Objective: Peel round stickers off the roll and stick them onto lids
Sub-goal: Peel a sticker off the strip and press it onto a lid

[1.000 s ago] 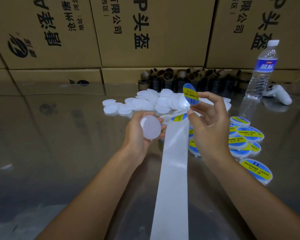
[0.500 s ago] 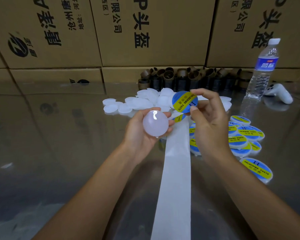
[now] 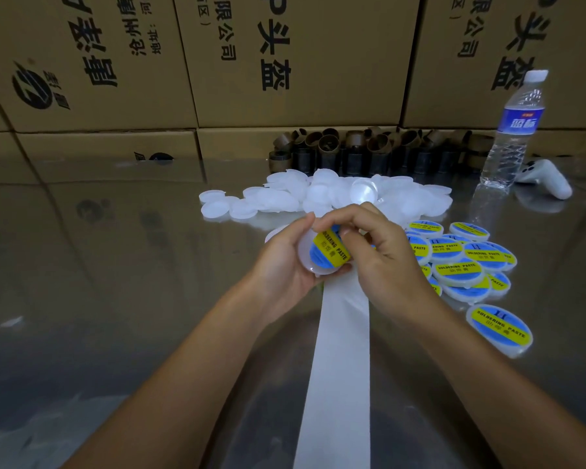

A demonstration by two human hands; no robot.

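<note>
My left hand (image 3: 281,262) grips a white translucent lid (image 3: 310,264) by its rim, tilted toward me. A round blue and yellow sticker (image 3: 330,252) lies on the lid's face. The fingers of my right hand (image 3: 383,262) curl over the sticker's upper right part, and its thumb presses on it. The white backing strip (image 3: 339,367) of the sticker roll runs from under my hands toward the near edge of the table. A heap of plain white lids (image 3: 318,198) lies just beyond my hands. Several stickered lids (image 3: 460,262) lie to the right.
A water bottle (image 3: 515,130) stands at the back right, with a white controller (image 3: 548,179) beside it. Brown cardboard cores (image 3: 352,150) stand in a row behind the lids. Cardboard boxes (image 3: 285,62) wall off the far side. The table (image 3: 115,265) is shiny and reflective.
My right hand brought the peeled sticker down from the air onto the lid in my left hand. Both hands have come together.
</note>
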